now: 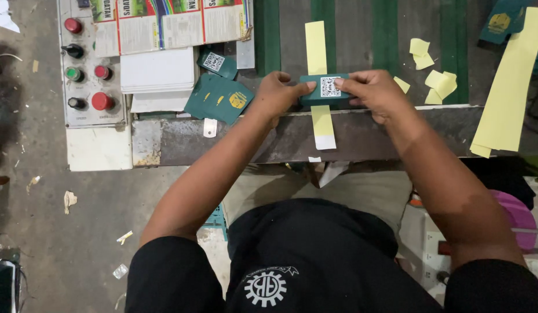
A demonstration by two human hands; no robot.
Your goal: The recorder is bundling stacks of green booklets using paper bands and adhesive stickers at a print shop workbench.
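A person's left hand (pixel 276 93) and right hand (pixel 370 91) each clamp one end of a small green packet (pixel 324 88) with a square code label, grip closed on it, at the worktop's (pixel 396 130) front edge. Under the packet lies a yellow paper strip (pixel 318 69). More green packets (pixel 219 97) rest beside a push-button control panel (pixel 86 64) at the left.

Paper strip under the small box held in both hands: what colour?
Pale yellow paper strip, white at its near end; head view.

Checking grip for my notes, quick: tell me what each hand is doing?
Left hand: closed on the green packet's left end.
Right hand: closed on its right end.
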